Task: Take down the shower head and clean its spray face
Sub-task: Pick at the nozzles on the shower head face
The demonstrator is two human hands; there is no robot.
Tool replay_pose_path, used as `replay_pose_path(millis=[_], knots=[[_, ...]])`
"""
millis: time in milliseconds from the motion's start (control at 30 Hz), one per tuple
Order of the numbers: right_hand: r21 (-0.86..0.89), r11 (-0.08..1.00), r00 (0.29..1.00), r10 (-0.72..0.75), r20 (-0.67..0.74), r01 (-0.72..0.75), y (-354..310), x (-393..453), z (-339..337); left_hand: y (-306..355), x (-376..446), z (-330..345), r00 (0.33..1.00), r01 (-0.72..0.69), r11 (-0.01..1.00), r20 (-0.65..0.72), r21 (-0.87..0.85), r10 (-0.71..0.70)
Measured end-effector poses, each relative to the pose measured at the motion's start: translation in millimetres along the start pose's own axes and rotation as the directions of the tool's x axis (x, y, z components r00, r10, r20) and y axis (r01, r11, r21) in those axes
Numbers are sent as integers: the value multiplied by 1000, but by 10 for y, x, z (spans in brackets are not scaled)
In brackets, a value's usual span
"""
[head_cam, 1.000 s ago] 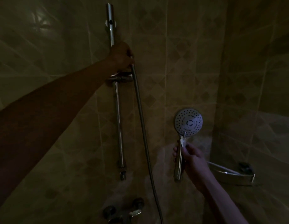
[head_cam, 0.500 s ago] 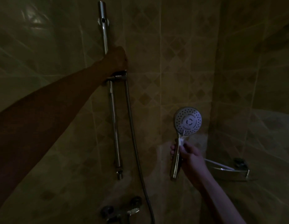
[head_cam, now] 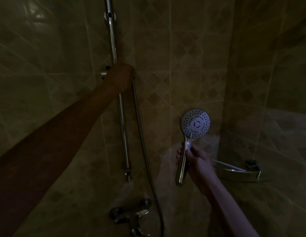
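in a dim tiled shower, the right hand (head_cam: 197,159) grips the shower head (head_cam: 195,123) by its handle, spray face toward the camera, while the left hand (head_cam: 120,77) closes around the hose (head_cam: 143,147) at the slide rail (head_cam: 122,120).

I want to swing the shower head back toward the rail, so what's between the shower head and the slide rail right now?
In the head view, only the hanging hose crosses the tiled wall between the slide rail and the shower head; otherwise that stretch is bare.
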State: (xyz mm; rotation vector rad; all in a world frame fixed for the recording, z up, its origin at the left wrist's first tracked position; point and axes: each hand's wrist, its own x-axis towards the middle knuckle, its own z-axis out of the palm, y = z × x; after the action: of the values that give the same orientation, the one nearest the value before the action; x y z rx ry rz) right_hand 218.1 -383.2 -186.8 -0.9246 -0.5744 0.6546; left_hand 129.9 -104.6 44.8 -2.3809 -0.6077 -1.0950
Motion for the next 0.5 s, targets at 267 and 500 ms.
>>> replay_pose_path(millis=[267, 500], knots=[[-44, 999, 1000, 2, 18, -1, -43, -142, 9, 305, -441, -61, 990, -81, 968, -131, -238, 51], [-128, 991, 997, 53, 65, -44, -16, -303, 30, 1002, -1726, 362, 799, 542, 134, 460, -830, -387]])
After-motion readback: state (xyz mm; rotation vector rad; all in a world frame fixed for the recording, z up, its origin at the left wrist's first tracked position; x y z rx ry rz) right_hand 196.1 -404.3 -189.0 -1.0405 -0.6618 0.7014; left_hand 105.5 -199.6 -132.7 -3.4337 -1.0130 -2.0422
